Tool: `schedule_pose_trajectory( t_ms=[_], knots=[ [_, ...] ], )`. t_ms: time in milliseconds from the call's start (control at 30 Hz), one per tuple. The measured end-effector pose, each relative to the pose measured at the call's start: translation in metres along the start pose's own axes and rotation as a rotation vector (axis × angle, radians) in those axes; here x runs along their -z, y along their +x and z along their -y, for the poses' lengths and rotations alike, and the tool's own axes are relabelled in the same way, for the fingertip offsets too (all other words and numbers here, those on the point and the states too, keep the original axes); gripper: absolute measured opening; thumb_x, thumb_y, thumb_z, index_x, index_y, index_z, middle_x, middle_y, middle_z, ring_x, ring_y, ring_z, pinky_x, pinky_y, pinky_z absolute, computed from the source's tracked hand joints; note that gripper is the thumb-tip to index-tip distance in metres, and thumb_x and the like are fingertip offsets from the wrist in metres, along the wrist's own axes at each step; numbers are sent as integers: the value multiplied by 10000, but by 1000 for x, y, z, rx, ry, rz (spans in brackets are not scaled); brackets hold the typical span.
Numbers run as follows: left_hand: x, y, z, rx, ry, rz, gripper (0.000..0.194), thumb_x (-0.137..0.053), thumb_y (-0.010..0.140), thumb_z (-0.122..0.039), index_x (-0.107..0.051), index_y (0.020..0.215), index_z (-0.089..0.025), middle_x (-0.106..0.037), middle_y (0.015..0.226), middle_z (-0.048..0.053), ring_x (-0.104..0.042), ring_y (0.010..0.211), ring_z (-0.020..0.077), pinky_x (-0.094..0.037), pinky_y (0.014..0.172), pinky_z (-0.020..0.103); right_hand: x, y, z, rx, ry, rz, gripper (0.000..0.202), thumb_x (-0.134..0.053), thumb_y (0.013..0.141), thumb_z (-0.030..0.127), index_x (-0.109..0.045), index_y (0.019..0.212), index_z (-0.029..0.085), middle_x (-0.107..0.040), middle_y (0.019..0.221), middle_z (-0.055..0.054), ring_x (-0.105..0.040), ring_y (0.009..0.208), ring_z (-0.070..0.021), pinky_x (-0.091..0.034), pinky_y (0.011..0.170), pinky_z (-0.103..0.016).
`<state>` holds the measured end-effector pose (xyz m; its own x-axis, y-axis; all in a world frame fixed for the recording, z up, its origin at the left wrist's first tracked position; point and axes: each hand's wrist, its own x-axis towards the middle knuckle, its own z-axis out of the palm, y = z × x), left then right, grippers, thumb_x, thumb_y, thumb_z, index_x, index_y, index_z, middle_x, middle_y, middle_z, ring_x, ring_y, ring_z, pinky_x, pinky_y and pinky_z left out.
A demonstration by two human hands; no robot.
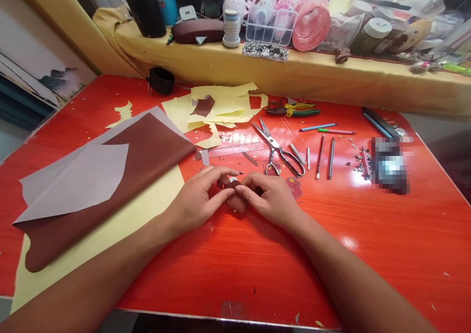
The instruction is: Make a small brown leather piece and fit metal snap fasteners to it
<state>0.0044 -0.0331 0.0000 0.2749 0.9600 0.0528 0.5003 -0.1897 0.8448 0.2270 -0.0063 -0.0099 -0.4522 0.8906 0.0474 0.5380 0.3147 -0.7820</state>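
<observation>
Both my hands meet over the middle of the red table (pixel 235 264). Thumb and fingers of my left hand (pixel 198 193) pinch the left side of a small brown leather piece (pixel 236 204). On its other side my right hand (pixel 272 195) grips the same piece, thumbs almost touching. The leather is folded, with a small whitish spot at its top and a tiny shiny dot near its lower edge. My fingers hide part of it. Just beyond my hands lie open scissors (pixel 273 144) with dark handles. A reddish scrap (pixel 294 188) lies beside my right hand.
Folded brown leather (pixel 147 146) covers yellow sheet material (pixel 154 195) on the left. Yellow offcuts (pixel 221 105), pliers (pixel 294 109), several pens and a pencil (pixel 320 156) lie farther back. Small metal fittings (pixel 358 166) are scattered at right. A cluttered ledge (pixel 206 53) runs behind.
</observation>
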Motion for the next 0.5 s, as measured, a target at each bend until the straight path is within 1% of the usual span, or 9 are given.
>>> schedule_pose_trajectory(
  t_ms=[100,200,267,333,367,433,500],
  knots=[
    [-1,2,4,-34,42,-19,251,-604,1021,-278,-672,1262,-271,-726,1087,28,-672,1033,214,-518,946,358,-1,0,0,15,-15,-1,218,-631,996,359,-750,876,222,-717,701,6,-579,616,-136,-365,612,-263],
    [-2,4,11,-174,165,14,179,-558,1046,-243,-709,1142,-245,-736,1067,40,-641,1026,226,-500,943,382,-1,1,0,23,17,7,232,-612,1009,365,-755,892,224,-736,744,-1,-591,634,-138,-373,623,-263],
    [-3,5,13,-262,251,49,197,-525,1061,-224,-712,1117,-245,-733,1010,37,-621,986,231,-481,938,400,-2,2,0,5,57,-48,261,-594,1017,378,-732,866,215,-726,744,-7,-592,643,-142,-385,628,-264],
    [-3,4,13,-296,292,51,213,-527,1062,-225,-697,1188,-246,-719,1029,44,-614,992,237,-475,938,405,-1,3,2,-15,79,-144,283,-577,1019,381,-694,826,211,-702,733,-9,-589,658,-148,-398,638,-265],
    [-3,4,12,-294,291,33,231,-536,1060,-233,-682,1238,-248,-709,1063,51,-615,1011,238,-479,937,400,0,4,3,-27,74,-185,290,-571,1019,383,-680,813,211,-688,724,-8,-584,659,-151,-399,638,-266],
    [0,3,10,-269,255,-38,263,-560,1058,-261,-658,1301,-255,-689,1123,56,-618,1040,231,-493,929,380,3,5,5,-65,19,-226,285,-575,1018,396,-681,823,217,-672,705,-2,-570,641,-154,-387,624,-271],
    [5,3,10,-243,227,-117,228,-564,1062,-285,-676,1258,-257,-681,1105,49,-618,1014,219,-503,905,365,9,8,8,-119,-89,-208,236,-593,1013,394,-710,892,227,-676,694,7,-559,610,-157,-359,603,-277]
  ],
)
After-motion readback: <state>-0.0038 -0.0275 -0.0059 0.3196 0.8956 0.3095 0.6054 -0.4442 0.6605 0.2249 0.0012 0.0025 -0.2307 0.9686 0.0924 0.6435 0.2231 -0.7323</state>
